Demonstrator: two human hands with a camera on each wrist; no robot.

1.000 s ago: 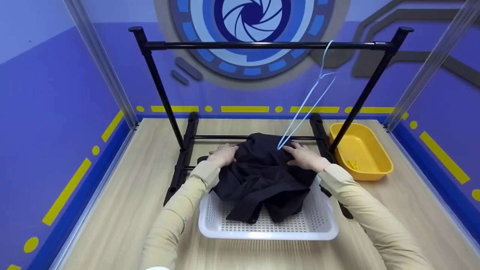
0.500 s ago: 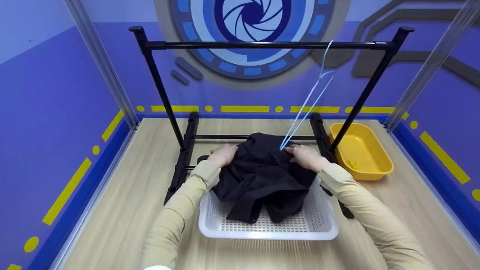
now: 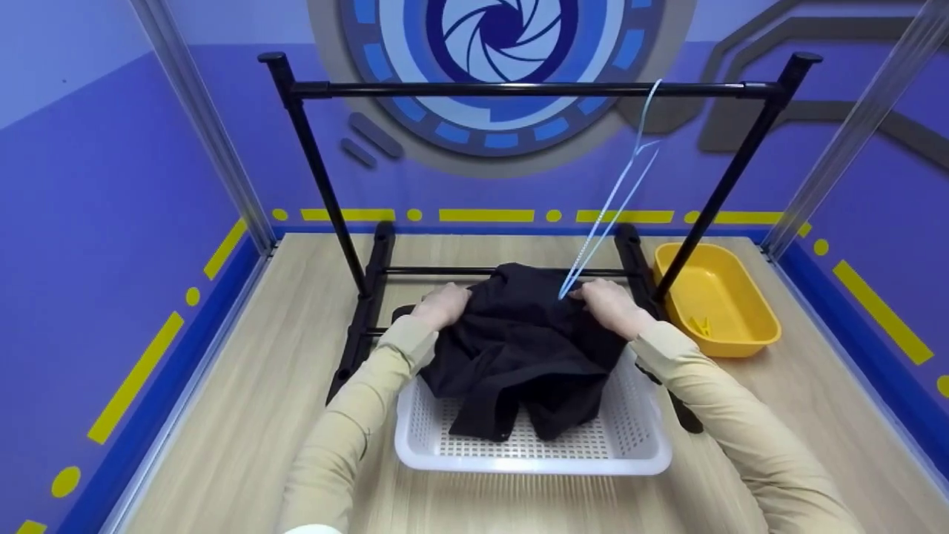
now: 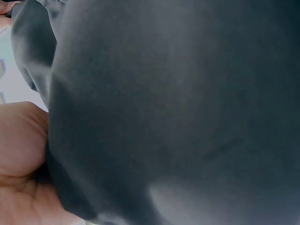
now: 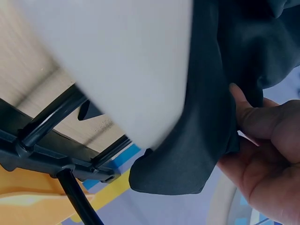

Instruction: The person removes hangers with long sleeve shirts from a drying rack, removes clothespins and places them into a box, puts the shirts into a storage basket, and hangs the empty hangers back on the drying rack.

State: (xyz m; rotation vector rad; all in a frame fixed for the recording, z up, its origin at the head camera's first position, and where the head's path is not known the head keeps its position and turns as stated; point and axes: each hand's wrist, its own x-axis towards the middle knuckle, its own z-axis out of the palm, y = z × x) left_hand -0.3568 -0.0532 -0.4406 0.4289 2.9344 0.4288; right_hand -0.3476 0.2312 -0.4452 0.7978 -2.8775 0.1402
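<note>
A black garment [image 3: 511, 341] lies bunched over the white basket [image 3: 534, 465], its lower edges hanging inside. My left hand [image 3: 445, 304] grips the cloth at its far left; the left wrist view shows that hand [image 4: 21, 159] curled against the fabric, fingertips hidden. On the other side my right hand [image 3: 608, 302] holds the far right part. Up close, the thumb and fingers of this hand [image 5: 267, 154] pinch a fold of the garment [image 5: 201, 122]. Beside the right fingertips, in the head view, is the lower end of a light blue hanger [image 3: 612, 196].
The hanger hooks over the top bar [image 3: 482, 90] of a black rack standing behind the basket. To the right, a yellow tub [image 3: 730, 289] contains a yellow clip [image 3: 700, 326]. Blue panels [image 3: 111, 245] enclose the wooden tabletop [image 3: 245, 356].
The fingers of my right hand have drawn in from lying spread to pinching the cloth. My left fingers curl more. The hanger's lower end has swung slightly right.
</note>
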